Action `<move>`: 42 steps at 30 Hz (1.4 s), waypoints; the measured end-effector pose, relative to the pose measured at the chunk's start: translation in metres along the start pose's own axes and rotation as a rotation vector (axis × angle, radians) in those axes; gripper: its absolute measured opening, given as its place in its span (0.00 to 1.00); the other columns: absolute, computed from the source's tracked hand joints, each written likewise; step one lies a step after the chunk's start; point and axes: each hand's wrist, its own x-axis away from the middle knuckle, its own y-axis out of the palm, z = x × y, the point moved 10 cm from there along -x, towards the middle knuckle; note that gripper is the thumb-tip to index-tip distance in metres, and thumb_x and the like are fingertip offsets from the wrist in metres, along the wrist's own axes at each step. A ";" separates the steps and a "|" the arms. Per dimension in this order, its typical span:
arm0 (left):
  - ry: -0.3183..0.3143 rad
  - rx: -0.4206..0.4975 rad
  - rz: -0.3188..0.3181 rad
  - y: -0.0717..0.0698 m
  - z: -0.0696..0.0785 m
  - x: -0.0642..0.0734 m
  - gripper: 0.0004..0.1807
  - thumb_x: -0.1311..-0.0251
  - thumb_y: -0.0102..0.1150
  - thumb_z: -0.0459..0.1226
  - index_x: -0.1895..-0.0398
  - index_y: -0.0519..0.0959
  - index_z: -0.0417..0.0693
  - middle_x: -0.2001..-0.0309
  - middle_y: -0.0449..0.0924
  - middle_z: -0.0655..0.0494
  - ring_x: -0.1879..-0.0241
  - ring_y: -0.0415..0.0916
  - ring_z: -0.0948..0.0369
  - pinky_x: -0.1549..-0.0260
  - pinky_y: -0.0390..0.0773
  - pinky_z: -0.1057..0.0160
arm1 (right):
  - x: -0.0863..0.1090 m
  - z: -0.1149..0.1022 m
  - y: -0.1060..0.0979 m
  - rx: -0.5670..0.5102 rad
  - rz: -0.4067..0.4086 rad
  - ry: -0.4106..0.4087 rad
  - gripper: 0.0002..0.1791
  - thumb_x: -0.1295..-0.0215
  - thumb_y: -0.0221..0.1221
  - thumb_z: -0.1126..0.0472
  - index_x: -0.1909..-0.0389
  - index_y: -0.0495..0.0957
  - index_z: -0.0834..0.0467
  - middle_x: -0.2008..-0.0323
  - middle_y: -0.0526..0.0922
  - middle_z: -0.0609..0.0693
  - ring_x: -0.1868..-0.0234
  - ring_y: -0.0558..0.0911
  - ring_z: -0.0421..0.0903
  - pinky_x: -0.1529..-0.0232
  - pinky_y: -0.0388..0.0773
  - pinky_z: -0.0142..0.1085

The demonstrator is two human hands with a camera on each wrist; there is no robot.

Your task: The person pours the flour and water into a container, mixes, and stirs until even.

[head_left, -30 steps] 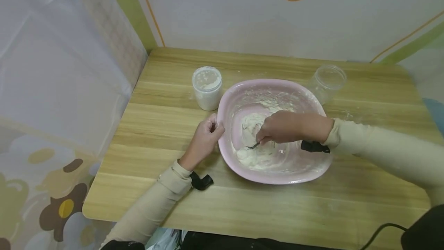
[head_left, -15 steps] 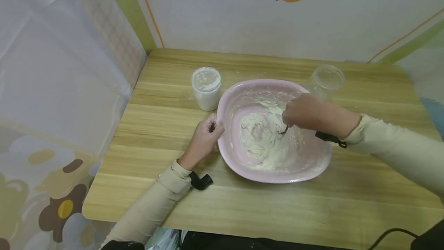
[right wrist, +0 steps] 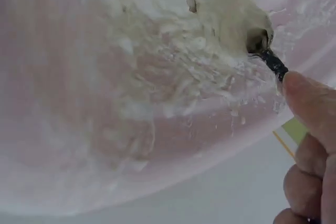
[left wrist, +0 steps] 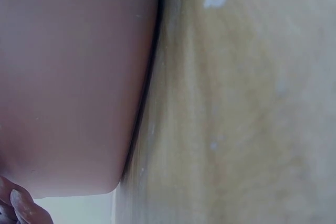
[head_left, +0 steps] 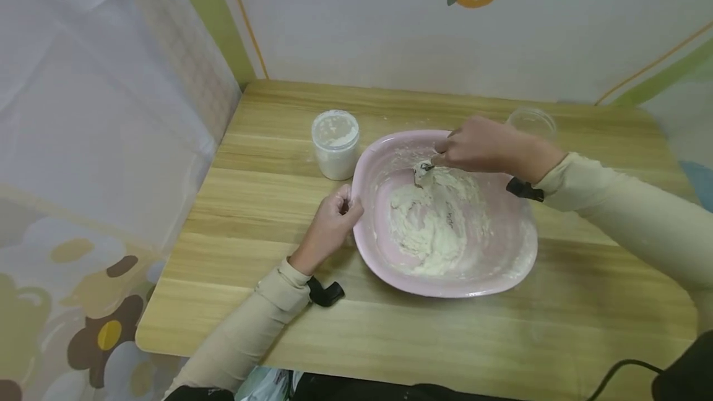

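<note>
Right, the far rim of the pink basin (head_left: 518,240) runs just under the right hand (head_left: 480,146), so the wall is close on that side, while the hollow opens toward the person, from beneath the palm down to the near rim! Over at the left hand (head_left: 332,218), the left rim sits right in the fingers, and the wooden table (head_left: 234,209) stretches away leftward to its edge

Now the poses: the right hand comes in from the right, wrist above the basin, thumb and fingers pinching a dark-handled utensil (right wrist: 275,64), its coated head tilted down and leftward of the knuckles, near the far wall! The left hand reaches up from below, thumb and fingers gripping the rim, forearm slanting back toward the person

And below the right hand, there's the pale, sticky mixture (head_left: 437,237), swirled over the basin floor, smears climbing the wall

Look around: a jar of white powder (head_left: 337,156) stands upright just beyond the left hand, so near the rim that touching or apart can't be told! A clear jar (head_left: 531,120) stands behind the right wrist, partly hidden, blocking that far side; a black cable (head_left: 624,362) curls well apart from the right hand, toward the person
</note>
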 end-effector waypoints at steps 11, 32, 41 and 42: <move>0.002 -0.018 0.035 -0.002 0.002 0.001 0.13 0.31 0.53 0.33 0.75 0.65 0.47 0.75 0.63 0.57 0.75 0.64 0.63 0.76 0.63 0.69 | 0.012 0.012 0.019 -0.094 -0.148 0.146 0.21 0.37 0.62 0.67 0.85 0.65 0.52 0.87 0.63 0.44 0.84 0.58 0.40 0.83 0.60 0.34; 0.005 -0.026 0.078 -0.004 0.001 0.001 0.15 0.33 0.55 0.33 0.76 0.62 0.48 0.76 0.61 0.58 0.74 0.62 0.62 0.75 0.61 0.69 | 0.044 -0.041 0.051 -0.938 -0.607 0.250 0.28 0.31 0.63 0.59 0.89 0.61 0.48 0.87 0.54 0.35 0.83 0.54 0.32 0.78 0.50 0.26; 0.016 -0.002 0.069 -0.004 0.001 0.000 0.14 0.32 0.53 0.32 0.76 0.63 0.47 0.76 0.61 0.57 0.74 0.63 0.62 0.75 0.62 0.69 | 0.015 -0.080 0.043 -1.219 -0.504 0.139 0.21 0.20 0.55 0.58 0.80 0.71 0.52 0.81 0.59 0.37 0.79 0.58 0.31 0.72 0.59 0.26; 0.015 -0.005 0.069 -0.003 0.001 0.000 0.14 0.32 0.53 0.32 0.76 0.63 0.47 0.76 0.62 0.57 0.74 0.63 0.62 0.75 0.62 0.69 | 0.011 -0.081 0.042 -1.229 -0.469 0.149 0.20 0.20 0.54 0.58 0.78 0.72 0.53 0.81 0.60 0.37 0.79 0.59 0.31 0.72 0.60 0.26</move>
